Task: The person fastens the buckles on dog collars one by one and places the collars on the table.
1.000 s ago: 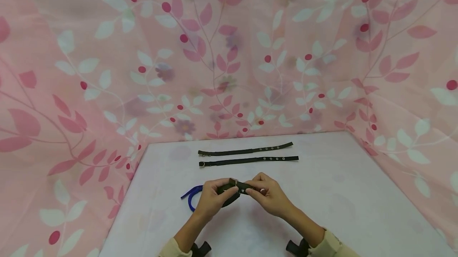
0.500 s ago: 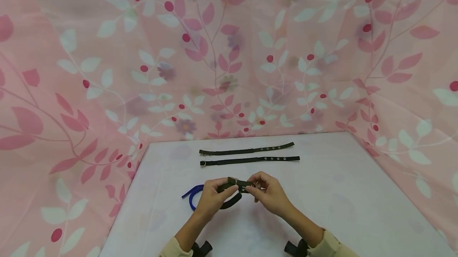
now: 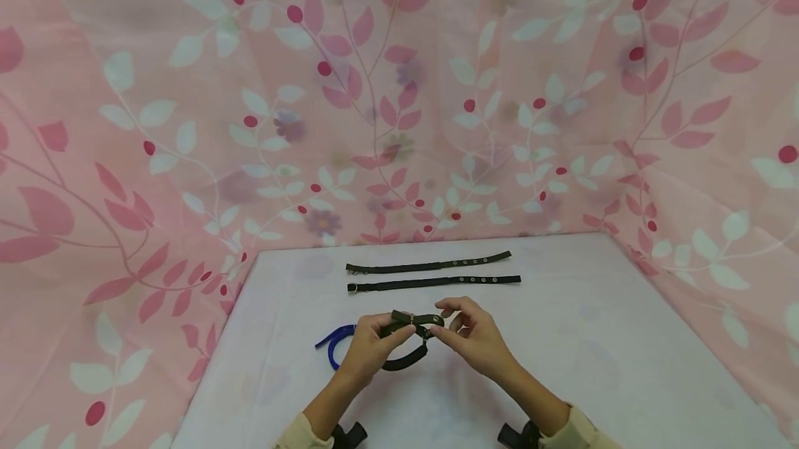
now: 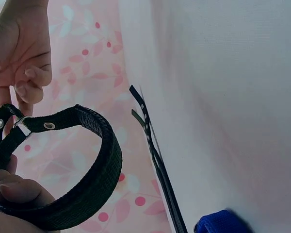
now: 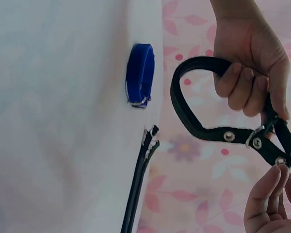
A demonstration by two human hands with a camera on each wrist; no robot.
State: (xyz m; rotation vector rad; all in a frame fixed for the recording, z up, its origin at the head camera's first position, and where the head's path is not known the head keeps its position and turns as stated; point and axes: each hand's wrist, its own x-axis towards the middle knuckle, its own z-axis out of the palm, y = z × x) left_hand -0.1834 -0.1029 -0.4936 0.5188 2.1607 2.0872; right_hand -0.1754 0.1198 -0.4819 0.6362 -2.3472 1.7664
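Collar: a dark green strap bent into a wide loop, held up off the table between the two hands.
Left hand: fingers curled round the strap, thumb on top near the buckle; the band's wide curve swings out below it, on the side toward the person.
Right hand: thumb and a fingertip pinch the strap at an eyelet, the index finger raised beside the bend; the hand sits at the collar's right end.
Buckle: a metal frame between the two hands, with the strap running through it and bending into a small second loop on the right hand's side.
Blue strap: coiled on the table to the left of the left hand and partly hidden by it in the head view.
Upper strap: dark, stretched out beyond both hands, its eyelets toward the right.
Lower strap: dark, just beside the upper one and nearly parallel, nearer the hands.
Table: covered in white, under everything.
Curtain: pink, leaf-patterned, behind the table and at both sides.
Sleeves: pale, at both forearms.
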